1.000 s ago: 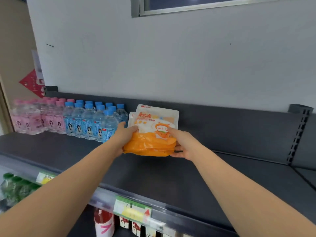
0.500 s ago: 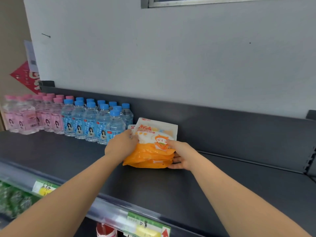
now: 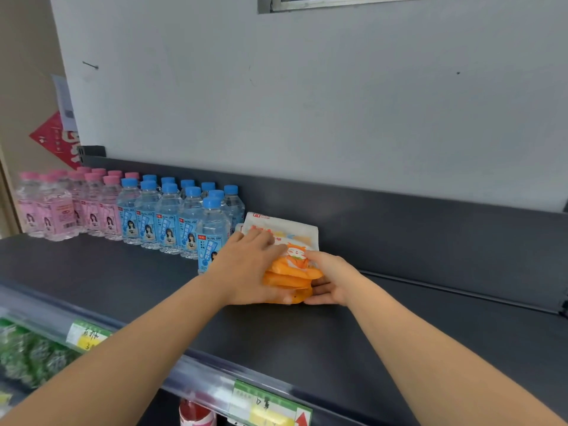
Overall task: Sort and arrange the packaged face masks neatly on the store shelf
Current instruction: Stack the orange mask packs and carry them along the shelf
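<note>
Beyond the fingers (image 3: 261,238) a low dark back panel (image 3: 399,216) closes the dark grey shelf (image 3: 307,333), and above it rises a pale grey wall (image 3: 307,103), evenly lit. High over the fingers shows the lower edge of a window frame (image 3: 307,4). Far to their left a beige wall (image 3: 24,72) carries a red diamond-shaped sign (image 3: 52,136). Nearer than the fingers, a clear price rail (image 3: 199,373) edges the shelf.
</note>
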